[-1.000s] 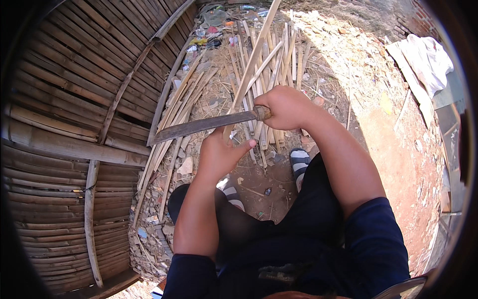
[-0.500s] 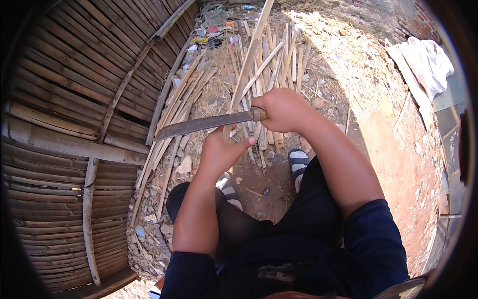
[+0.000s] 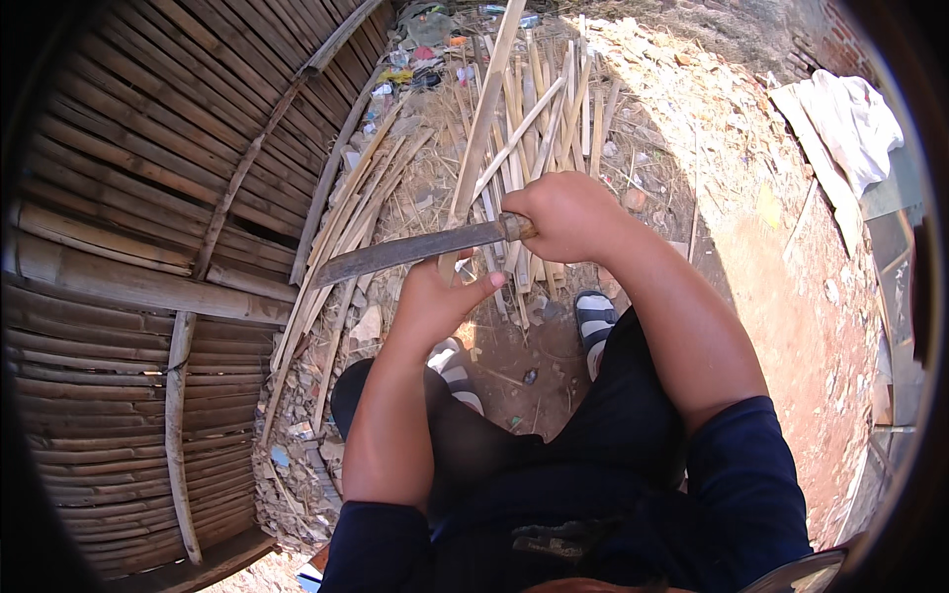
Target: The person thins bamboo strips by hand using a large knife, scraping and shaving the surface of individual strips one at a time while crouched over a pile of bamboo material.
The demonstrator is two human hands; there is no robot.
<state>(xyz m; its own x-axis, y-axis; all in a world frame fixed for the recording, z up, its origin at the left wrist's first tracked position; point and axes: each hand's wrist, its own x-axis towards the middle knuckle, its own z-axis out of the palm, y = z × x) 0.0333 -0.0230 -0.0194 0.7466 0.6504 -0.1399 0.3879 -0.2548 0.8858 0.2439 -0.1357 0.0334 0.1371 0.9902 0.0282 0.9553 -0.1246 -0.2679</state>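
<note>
My right hand (image 3: pixel 568 217) is closed round the short wooden handle of a machete (image 3: pixel 410 252). Its dark, worn blade points left and lies across a long pale bamboo strip (image 3: pixel 484 114). Just below the blade, my left hand (image 3: pixel 433 304) holds the near end of this strip between thumb and fingers, with the thumb stretched to the right. The strip slants away from me, and its far end runs to the upper edge of the view. The blade hides part of the strip and of my left fingertips.
Beyond my hands, many split strips (image 3: pixel 542 128) lie piled on the ground, with more strips (image 3: pixel 341 217) to the left. A bamboo wall (image 3: pixel 148 227) stands at the left. Scattered rubbish (image 3: pixel 400 74) lies at the far left; white cloth (image 3: pixel 848 124) hangs at the right.
The far end of the held strip has swung a little left. The machete's tip has dipped slightly nearer to me. Both hands keep their hold.
</note>
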